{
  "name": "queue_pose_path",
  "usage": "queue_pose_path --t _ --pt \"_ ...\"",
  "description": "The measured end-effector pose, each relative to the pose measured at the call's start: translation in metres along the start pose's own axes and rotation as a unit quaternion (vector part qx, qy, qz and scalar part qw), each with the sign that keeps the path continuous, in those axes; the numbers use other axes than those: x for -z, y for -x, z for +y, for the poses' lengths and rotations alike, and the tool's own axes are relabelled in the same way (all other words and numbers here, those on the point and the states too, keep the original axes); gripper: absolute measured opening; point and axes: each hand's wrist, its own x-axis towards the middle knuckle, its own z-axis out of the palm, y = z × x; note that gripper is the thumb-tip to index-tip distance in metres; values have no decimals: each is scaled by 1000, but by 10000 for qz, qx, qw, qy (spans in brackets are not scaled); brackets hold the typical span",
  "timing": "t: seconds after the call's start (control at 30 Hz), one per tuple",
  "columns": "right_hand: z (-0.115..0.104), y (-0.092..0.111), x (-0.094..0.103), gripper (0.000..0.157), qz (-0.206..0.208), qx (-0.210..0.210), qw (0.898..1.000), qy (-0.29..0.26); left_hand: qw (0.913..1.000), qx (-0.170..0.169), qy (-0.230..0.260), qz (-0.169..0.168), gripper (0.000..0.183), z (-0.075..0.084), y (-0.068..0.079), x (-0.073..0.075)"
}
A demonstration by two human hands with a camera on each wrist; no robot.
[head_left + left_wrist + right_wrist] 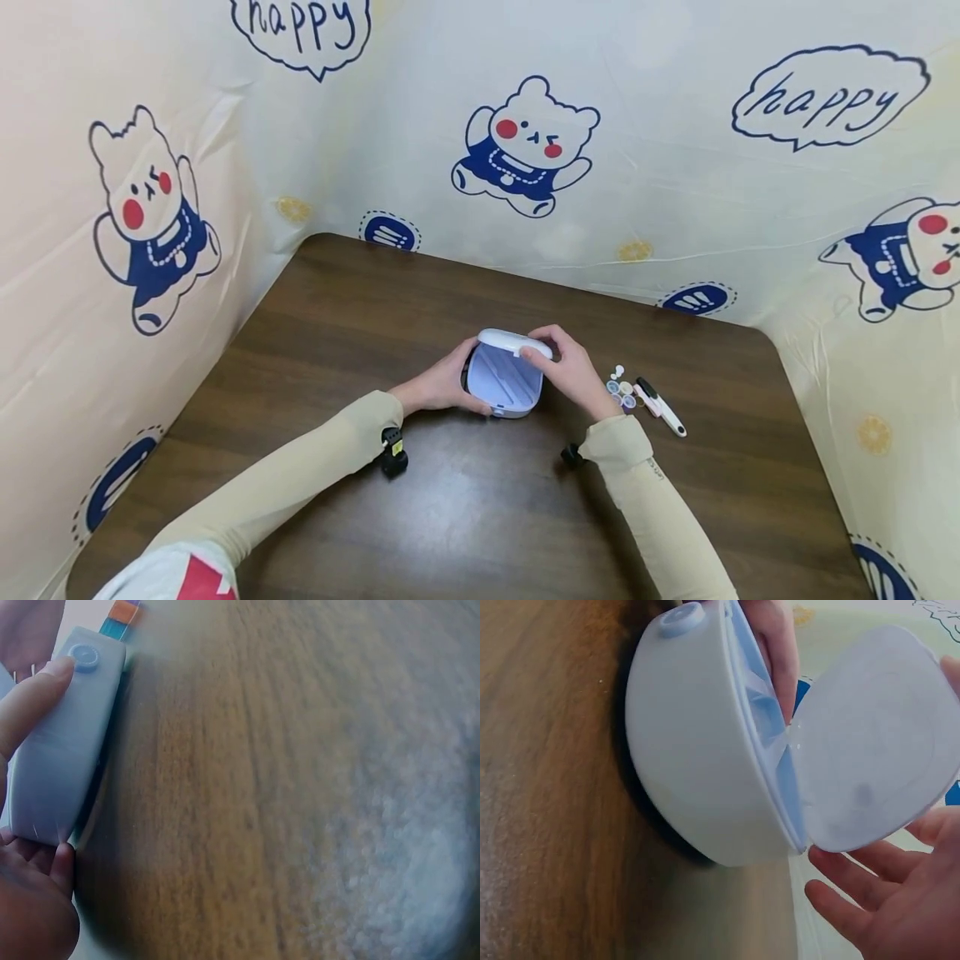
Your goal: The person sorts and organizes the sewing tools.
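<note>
Reaching in closest from 7 and 5 o'clock, in pale sleeves (292, 471). Wrapped round the case (504, 382) at mid-table from 9 o'clock with the left hand (438, 385), with the thumb at the button (85, 658) on the near side, seemingly to steady the body against any pull above. Pinching the raised lid (506, 340) from 2 o'clock with the right hand (568, 371), perhaps to govern its tilt. Turned mouth-up toward 6 o'clock, probably to show the dividers (771, 712) inside. Impossible to tell whether resting on the table (450, 508) or lifted just off. Bunched farther out at 3 o'clock, near the right wrist, with small discs (628, 402) beside a stick (672, 419), perhaps for easy reach without crowding the middle. Backed at 12 o'clock by a printed cloth (660, 192), likely hung as a screen.
</note>
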Motion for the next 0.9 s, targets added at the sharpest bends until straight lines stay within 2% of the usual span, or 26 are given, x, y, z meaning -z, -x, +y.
queue_pose_path --t 0.17,0.37,0.57,0.73,0.9 --pt "-1 -2 -4 34 623 -151 9975 -300 10000 29 -81 -9 126 -3 2 -1" --pt "-4 -8 -4 38 1341 -248 9886 -635 9999 -110 -100 8 123 -3 1 0" --pt "-5 -11 2 48 1477 -640 9826 -923 9999 -56 -124 -60 123 0 0 2" --pt "-5 -12 4 50 1648 -672 9785 -1047 9997 -76 -231 -83 124 -4 -2 2" --pt "-4 -13 3 58 1677 -879 9740 -1243 9997 -19 -233 -94 125 -7 -1 2"
